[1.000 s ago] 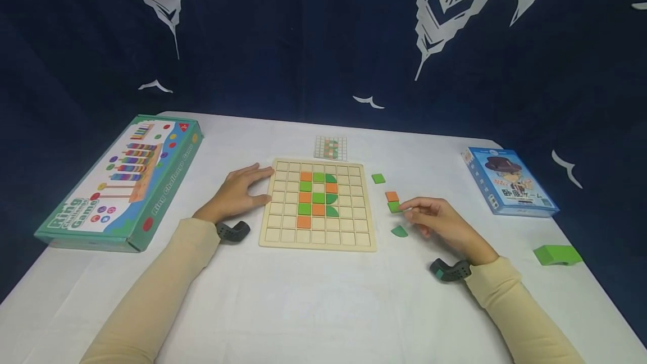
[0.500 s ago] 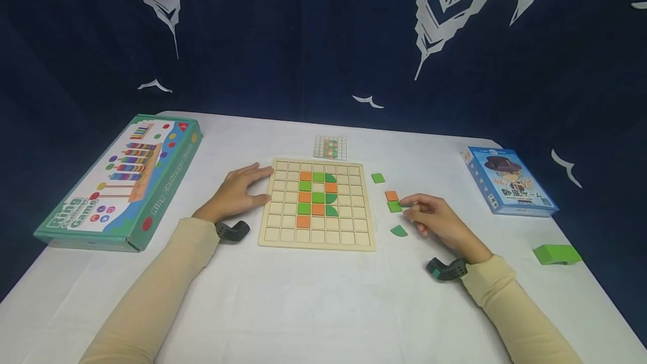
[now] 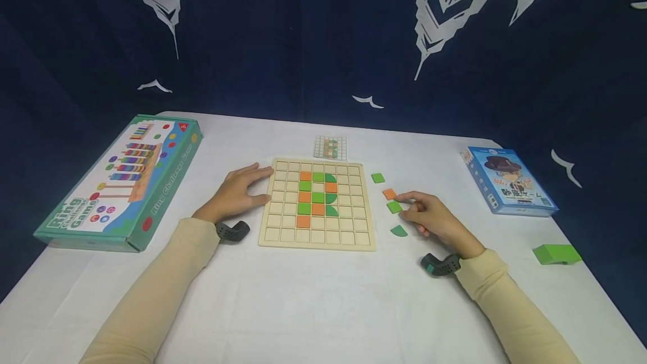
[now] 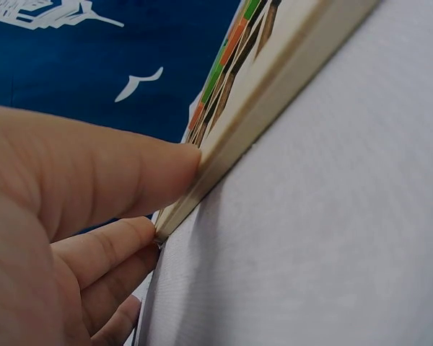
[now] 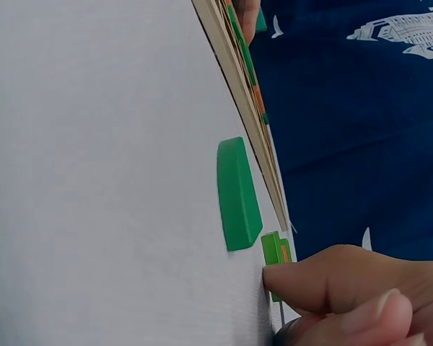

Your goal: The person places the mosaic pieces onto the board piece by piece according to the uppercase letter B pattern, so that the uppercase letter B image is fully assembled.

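Observation:
A wooden grid board (image 3: 288,235) lies mid-table, with orange, light green and dark green pieces set in some cells. My left hand (image 3: 236,194) rests against its left edge; the thumb (image 4: 159,169) touches the board's side in the left wrist view. Right of the board, my right hand (image 3: 434,218) reaches over loose tiles. Its index fingertip is at the corner of an orange square tile (image 3: 388,194), its thumb close by a light green square tile (image 3: 394,206). Nearer me lies a dark green quarter-circle piece (image 3: 399,231), large in the right wrist view.
Another light green tile (image 3: 377,177) lies by the board's upper right. A small pattern card (image 3: 331,148) sits behind the board. A large game box (image 3: 121,178) is at left, a blue box (image 3: 509,181) and a green block (image 3: 557,254) at right. A dark curtain hangs behind.
My right hand has shifted slightly left and its index finger forward to the orange tile. That tile has turned and parted from the light green one. My left hand stays put.

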`<state>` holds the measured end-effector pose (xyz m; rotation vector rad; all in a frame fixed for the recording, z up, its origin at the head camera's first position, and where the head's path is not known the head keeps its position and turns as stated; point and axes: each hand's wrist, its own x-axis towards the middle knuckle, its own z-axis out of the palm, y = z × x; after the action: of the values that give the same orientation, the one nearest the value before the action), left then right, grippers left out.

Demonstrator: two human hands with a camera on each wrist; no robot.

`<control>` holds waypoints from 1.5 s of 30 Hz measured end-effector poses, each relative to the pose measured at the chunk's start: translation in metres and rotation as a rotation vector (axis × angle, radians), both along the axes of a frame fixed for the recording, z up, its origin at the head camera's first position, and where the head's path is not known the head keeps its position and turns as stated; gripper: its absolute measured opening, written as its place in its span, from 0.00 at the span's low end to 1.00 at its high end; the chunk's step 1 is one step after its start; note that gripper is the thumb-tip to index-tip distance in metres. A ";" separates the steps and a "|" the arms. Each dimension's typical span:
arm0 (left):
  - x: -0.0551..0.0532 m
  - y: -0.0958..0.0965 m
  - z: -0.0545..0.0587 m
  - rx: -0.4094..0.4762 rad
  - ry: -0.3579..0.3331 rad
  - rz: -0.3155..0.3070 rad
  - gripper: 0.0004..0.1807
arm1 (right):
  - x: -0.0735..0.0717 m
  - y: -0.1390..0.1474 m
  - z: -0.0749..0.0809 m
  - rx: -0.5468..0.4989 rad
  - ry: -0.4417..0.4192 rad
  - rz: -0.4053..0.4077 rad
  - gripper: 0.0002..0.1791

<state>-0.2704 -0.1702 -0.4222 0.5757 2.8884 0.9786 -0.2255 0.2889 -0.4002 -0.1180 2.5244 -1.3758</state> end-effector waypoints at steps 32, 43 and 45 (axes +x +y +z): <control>0.001 -0.001 -0.003 0.013 -0.007 0.012 0.40 | 0.007 -0.011 0.011 -0.008 0.084 -0.010 0.22; -0.003 -0.002 -0.003 0.009 -0.003 0.004 0.40 | 0.013 -0.041 0.016 -0.188 0.016 0.033 0.24; -0.003 -0.002 -0.003 0.010 -0.003 0.000 0.40 | 0.013 -0.047 0.016 -0.211 0.006 0.049 0.24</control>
<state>-0.2730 -0.1720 -0.4249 0.5738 2.8823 0.9943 -0.2122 0.2416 -0.3843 -0.2225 2.3578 -1.6200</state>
